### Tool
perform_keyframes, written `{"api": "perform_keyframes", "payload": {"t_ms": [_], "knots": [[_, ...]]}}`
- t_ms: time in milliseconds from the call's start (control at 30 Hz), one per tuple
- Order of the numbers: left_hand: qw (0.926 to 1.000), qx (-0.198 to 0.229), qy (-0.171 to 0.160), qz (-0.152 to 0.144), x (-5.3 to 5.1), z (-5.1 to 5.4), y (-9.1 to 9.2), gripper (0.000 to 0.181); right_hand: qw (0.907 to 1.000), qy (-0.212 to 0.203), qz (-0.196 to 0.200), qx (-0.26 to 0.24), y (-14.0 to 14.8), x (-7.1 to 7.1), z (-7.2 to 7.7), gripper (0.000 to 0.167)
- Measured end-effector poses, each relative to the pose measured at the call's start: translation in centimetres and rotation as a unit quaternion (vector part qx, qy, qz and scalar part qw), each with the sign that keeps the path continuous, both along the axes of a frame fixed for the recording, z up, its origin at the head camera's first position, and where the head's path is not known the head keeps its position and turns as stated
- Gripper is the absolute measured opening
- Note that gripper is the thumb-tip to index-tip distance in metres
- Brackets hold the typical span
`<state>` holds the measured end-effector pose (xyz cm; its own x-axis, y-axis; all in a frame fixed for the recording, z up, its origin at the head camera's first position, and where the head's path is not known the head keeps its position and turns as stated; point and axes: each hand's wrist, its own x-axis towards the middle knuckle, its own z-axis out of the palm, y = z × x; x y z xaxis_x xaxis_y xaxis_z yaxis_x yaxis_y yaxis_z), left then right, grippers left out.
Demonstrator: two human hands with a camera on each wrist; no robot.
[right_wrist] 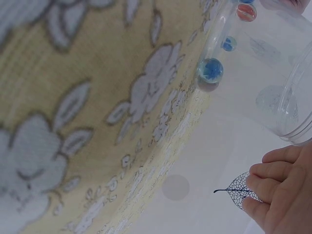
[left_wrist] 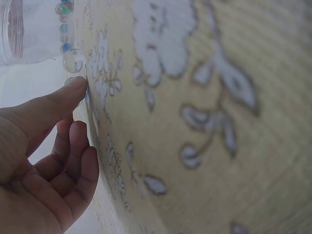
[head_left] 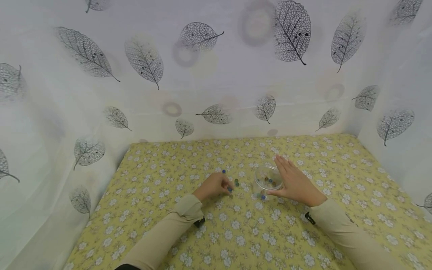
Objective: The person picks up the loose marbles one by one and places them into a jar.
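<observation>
My left hand (head_left: 214,185) is low over the cloth, its thumb and forefinger pinching a small blue marble (head_left: 230,189); in the left wrist view the thumb partly covers it. Close to these fingers lies a clear glass marble (left_wrist: 74,61). Two greenish marbles (head_left: 237,182) and another blue marble (head_left: 224,171) rest on the cloth nearby. With its thumb in front and fingers along the far side, my right hand (head_left: 296,183) grips an upright clear plastic jar (head_left: 256,184) near its rim. Several coloured marbles, including a swirled blue marble (right_wrist: 210,70), show inside the jar.
A yellow flowered cloth (head_left: 236,240) covers the table. Behind it and at both sides hang pale curtains (head_left: 236,82) printed with dark leaves.
</observation>
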<state>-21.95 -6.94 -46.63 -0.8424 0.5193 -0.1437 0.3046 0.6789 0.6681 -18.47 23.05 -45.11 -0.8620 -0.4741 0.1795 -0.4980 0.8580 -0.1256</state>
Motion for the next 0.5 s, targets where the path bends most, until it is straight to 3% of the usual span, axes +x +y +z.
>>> {"api": "perform_keyframes", "payload": {"t_ms": [300,500], "knots": [[0.9999,-0.004,0.008,0.007,0.1,-0.01,-0.1,0.011,1.0,-0.001,-0.001,0.001,0.04,0.01,-0.05,0.115],[0.9996,0.005,0.0,0.028,0.15,0.06,-0.24,0.01,1.0,0.002,0.0,0.0,0.02,-0.01,-0.15,0.115]]}}
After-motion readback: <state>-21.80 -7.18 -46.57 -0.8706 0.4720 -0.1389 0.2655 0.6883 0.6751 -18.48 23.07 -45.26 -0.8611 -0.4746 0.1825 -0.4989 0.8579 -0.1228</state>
